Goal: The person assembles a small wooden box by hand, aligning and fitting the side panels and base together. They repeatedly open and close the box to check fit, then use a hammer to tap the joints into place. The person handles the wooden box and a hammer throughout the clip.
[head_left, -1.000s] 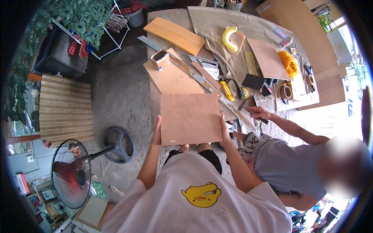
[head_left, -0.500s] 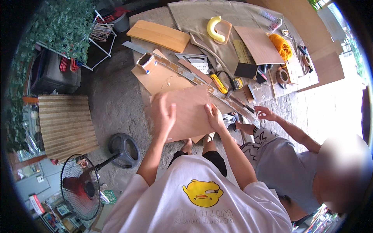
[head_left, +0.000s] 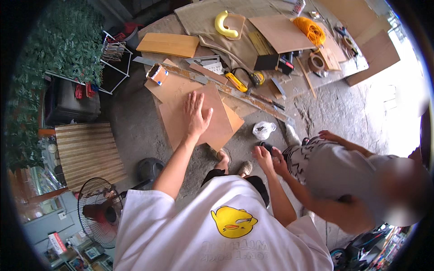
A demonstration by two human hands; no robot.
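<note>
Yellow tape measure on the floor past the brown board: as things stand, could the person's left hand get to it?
Probably yes. The left hand lies flat on the brown board, and the yellow tape measure sits just beyond it, with only low scraps and a long metal ruler between, nothing tall blocking.

Bright daylight, overexposed right, fisheye-bent edges

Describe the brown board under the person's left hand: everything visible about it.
The brown board is a thin, flat, roughly square sheet, like hardboard or plywood, plain and smooth. It lies flat on the concrete floor, overlapping other brown sheets beneath it. The left hand rests on it palm down, fingers spread. Its near corner ends close to the person's feet.
</note>
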